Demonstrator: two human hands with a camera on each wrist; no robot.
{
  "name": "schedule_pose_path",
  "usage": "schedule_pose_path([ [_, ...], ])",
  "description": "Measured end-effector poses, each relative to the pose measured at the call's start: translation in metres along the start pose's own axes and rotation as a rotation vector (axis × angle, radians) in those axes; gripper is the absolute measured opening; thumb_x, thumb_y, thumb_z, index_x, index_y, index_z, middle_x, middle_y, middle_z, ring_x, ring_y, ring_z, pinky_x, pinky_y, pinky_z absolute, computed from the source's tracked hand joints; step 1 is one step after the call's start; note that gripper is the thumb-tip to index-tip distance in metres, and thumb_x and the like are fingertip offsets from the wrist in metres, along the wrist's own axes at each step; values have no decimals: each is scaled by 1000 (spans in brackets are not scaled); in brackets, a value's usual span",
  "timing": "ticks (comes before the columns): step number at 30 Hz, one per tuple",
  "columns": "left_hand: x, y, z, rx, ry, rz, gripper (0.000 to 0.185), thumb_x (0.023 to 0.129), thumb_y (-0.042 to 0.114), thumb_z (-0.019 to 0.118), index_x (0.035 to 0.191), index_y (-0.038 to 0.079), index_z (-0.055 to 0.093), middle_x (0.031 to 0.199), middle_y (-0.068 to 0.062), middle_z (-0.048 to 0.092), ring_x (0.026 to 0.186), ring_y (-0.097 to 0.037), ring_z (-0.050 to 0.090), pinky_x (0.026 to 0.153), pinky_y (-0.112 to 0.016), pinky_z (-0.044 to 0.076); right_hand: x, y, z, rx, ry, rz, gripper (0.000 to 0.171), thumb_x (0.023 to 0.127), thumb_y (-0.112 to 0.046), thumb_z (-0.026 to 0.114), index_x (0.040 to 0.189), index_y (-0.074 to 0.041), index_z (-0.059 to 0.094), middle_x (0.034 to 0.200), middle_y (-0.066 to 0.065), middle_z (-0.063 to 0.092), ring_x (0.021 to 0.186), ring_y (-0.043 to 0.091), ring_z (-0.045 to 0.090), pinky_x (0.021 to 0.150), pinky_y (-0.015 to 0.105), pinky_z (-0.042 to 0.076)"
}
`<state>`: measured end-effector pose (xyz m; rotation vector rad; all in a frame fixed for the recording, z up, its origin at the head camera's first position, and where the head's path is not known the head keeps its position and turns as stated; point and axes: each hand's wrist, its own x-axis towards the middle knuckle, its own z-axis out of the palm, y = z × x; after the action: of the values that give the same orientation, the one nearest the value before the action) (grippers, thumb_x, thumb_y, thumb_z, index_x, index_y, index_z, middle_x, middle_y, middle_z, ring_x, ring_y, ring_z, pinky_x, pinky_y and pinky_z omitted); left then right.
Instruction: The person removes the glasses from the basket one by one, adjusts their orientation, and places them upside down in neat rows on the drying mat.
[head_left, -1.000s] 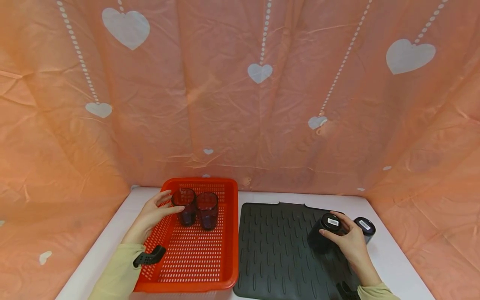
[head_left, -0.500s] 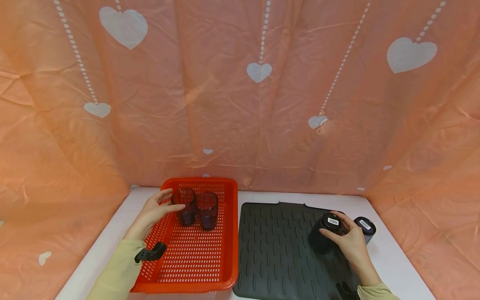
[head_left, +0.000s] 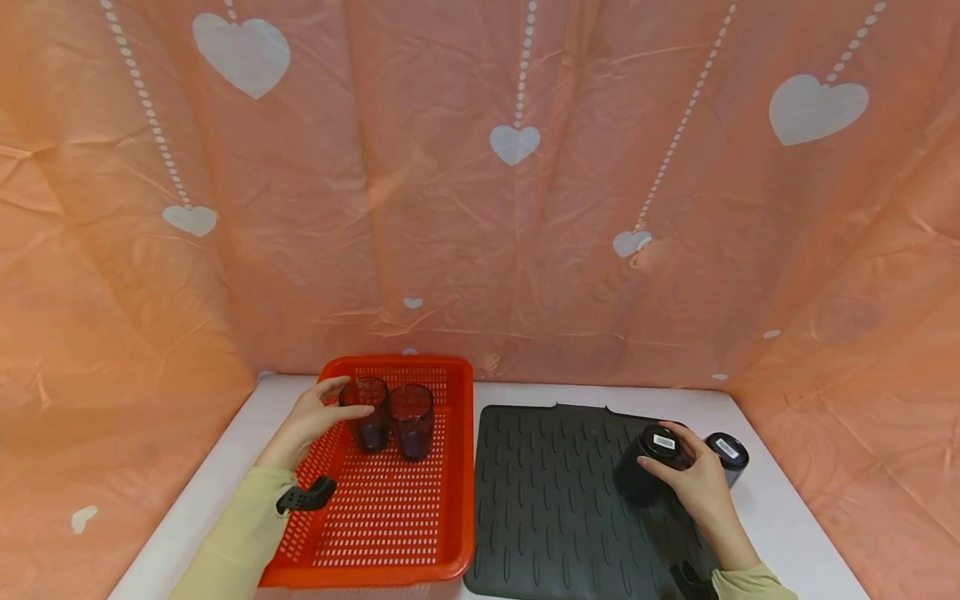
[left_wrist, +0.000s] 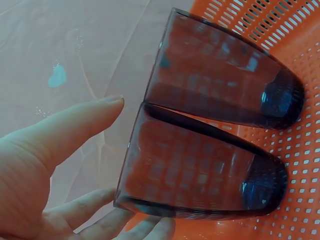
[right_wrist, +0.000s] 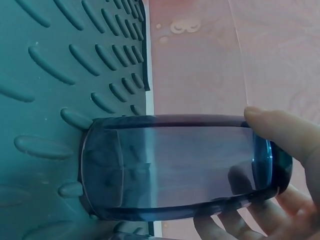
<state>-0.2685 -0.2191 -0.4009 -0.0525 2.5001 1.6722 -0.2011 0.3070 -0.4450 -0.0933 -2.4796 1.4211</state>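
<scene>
Two dark purple-tinted drinking glasses stand upright side by side in the red basket (head_left: 375, 575). My left hand (head_left: 311, 423) is at the left glass (left_wrist: 205, 165), thumb straight and near the rim, fingers along its outer side. The right glass (head_left: 411, 425) stands against it. My right hand (head_left: 697, 479) holds another tinted glass (right_wrist: 185, 167) upside down, thumb and fingers on opposite sides near its base. That glass's rim meets the ribbed dark drying mat (head_left: 540, 500). Behind the right hand is a further upturned glass (head_left: 727, 450).
The basket and mat lie side by side on a white tabletop (head_left: 795, 533). A pink-orange curtain (head_left: 450, 250) with white hearts hangs behind and at both sides. The upturned glasses carry white labels on their bases.
My left hand has shifted slightly to the right, its thumb a bit further over the left glass. The right hand keeps its hold on the upturned glass, which stays in place.
</scene>
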Motion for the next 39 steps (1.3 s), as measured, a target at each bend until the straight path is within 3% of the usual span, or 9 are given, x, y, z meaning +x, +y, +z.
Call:
schedule_pose_path([
  [6,4,0,3,10,7,8,86,83,26,76,150,4,26,154,-20,19,138,-44,15,106,-60,24,1,-1,-2,-33,-23,-19,69,76,-22,82,135,-6,49,134,18,52,130,35,40,76,4,39],
  [12,6,0,8,19,25,48,88,81,21,78,149,0,26,153,-23,20,139,-44,14,107,-58,23,0,-2,-4,-68,-42,2,68,77,-27,81,135,-9,50,131,16,55,120,12,49,78,6,41],
  [18,7,-2,11,39,45,75,89,79,17,80,147,-2,27,151,-24,23,138,-45,16,106,-58,25,1,-5,-5,-77,-70,34,72,78,-30,81,137,-8,47,131,19,54,118,24,51,76,9,44],
  [26,12,-8,13,36,65,114,86,77,13,80,145,-5,30,149,-25,27,137,-44,19,106,-56,26,0,-3,-3,-78,-62,-1,68,77,-25,82,134,-8,49,126,18,57,100,-8,49,75,11,45],
  [39,13,-11,13,21,80,129,85,77,15,81,144,-3,32,147,-23,29,135,-42,24,104,-55,30,-1,-3,-2,-41,-57,-64,65,78,-17,81,132,-5,48,122,20,58,96,-8,52,72,16,47],
])
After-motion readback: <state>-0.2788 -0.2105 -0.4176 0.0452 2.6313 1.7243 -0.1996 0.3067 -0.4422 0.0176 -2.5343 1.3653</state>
